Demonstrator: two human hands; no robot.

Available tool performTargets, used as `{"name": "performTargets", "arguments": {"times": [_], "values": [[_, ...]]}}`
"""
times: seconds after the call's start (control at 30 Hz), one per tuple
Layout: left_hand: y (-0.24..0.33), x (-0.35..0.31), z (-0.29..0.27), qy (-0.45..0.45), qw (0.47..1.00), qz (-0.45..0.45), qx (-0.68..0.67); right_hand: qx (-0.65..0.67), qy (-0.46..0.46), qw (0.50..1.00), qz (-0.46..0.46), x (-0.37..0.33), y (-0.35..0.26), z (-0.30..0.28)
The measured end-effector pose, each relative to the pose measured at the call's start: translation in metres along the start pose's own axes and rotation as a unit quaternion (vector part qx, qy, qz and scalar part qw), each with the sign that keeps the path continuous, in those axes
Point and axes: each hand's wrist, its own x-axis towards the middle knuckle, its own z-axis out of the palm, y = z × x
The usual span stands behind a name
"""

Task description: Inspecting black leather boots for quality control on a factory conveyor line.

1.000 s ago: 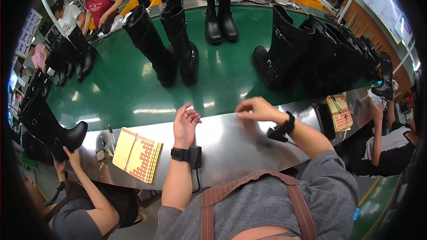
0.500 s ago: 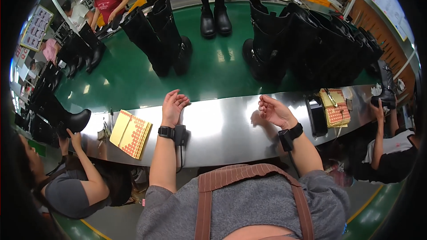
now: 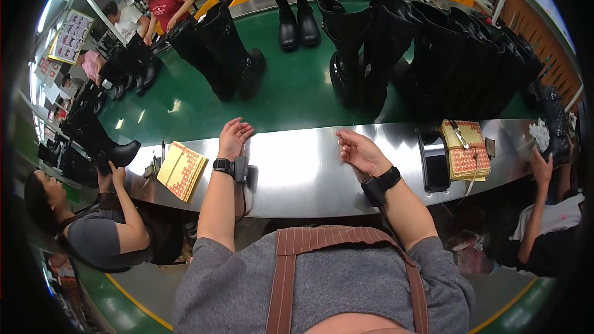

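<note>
Left hand [image 3: 233,138] rests on the steel counter [image 3: 297,173], fingers loosely open, holding nothing. Right hand [image 3: 359,150] rests on the same counter, fingers half curled, also empty. Both wrists carry black bands. A checked booklet [image 3: 182,170] lies left of the left hand. Beyond the counter, on the green belt [image 3: 291,96], tall black boots [image 3: 365,49] stand upright, nearest the right hand.

Your bench [image 3: 309,176] is bare silver steel, edged by a glossy green belt [image 3: 185,108]. Boots [image 3: 365,43] on the belt are uniformly black. Left of your left hand [image 3: 233,138] lies a yellow pad [image 3: 181,170] with red dots. Your wrist straps [image 3: 380,184] are black; your apron straps [image 3: 291,272] are brown-striped over grey.
</note>
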Motion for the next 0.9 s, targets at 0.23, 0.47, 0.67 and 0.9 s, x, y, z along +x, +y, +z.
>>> {"name": "performTargets", "arguments": {"times": [0.23, 0.47, 0.67, 0.9], "values": [[-0.006, 0.004, -0.003, -0.002, 1.0, 0.02, 0.024, 0.03, 0.033, 0.999, -0.017, -0.006, -0.005, 0.003], [0.011, -0.015, 0.075, 0.076, 0.95, 0.003, 0.302, 0.046, 0.075, 0.996, -0.017, -0.004, -0.007, 0.003], [0.066, -0.066, 0.26, -0.104, 0.654, 0.57, 0.486, 0.038, 0.091, 0.995, -0.029, -0.003, -0.009, 0.0], [0.092, -0.066, 0.394, -0.1, 0.57, 0.454, 0.678, 0.042, 0.089, 0.995, -0.029, 0.0, -0.009, -0.005]]}}
